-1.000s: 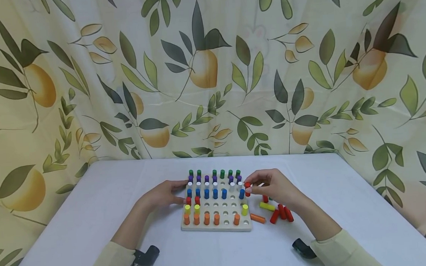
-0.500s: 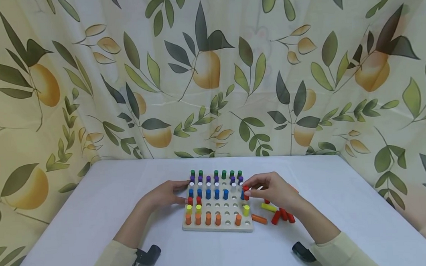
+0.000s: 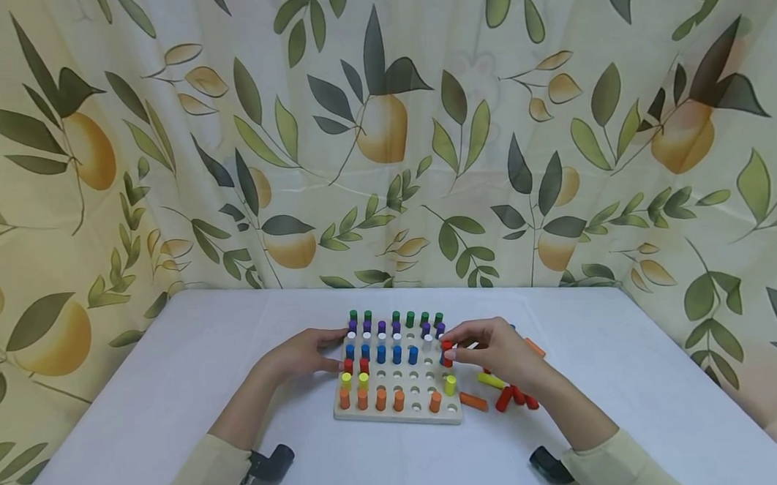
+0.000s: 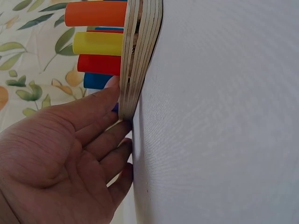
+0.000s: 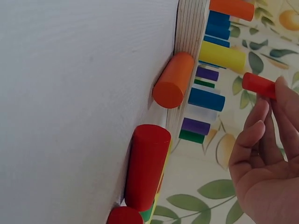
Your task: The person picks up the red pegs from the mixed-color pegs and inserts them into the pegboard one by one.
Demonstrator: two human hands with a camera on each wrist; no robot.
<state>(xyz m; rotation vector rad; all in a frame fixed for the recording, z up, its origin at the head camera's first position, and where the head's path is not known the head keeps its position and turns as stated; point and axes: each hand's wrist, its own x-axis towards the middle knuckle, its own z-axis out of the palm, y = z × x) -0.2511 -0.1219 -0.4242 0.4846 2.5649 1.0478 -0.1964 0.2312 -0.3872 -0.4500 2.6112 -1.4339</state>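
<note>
A wooden pegboard (image 3: 398,417) lies on the table, with rows of coloured pegs standing in it. My left hand (image 3: 305,352) rests on its left edge. In the left wrist view, the thumb touches the board's rim near a blue peg (image 4: 96,81), and the other fingers lie extended along the side. My right hand (image 3: 499,348) pinches a red peg (image 5: 258,85) between thumb and fingertips, above the board's right part. In the head view this peg appears upright beside a mostly hidden blue peg. A yellow peg (image 3: 450,385) stands nearer the front.
Right of the board lie loose pegs: an orange peg (image 3: 473,401), a yellow peg (image 3: 491,380) and several red ones (image 3: 504,399); the right hand partly covers others. A patterned curtain (image 3: 386,199) hangs behind the white table (image 3: 234,316).
My right hand has carried the red peg slightly left and down, over the board's right edge. My left hand stays on the board's left edge. The head view has shifted a little.
</note>
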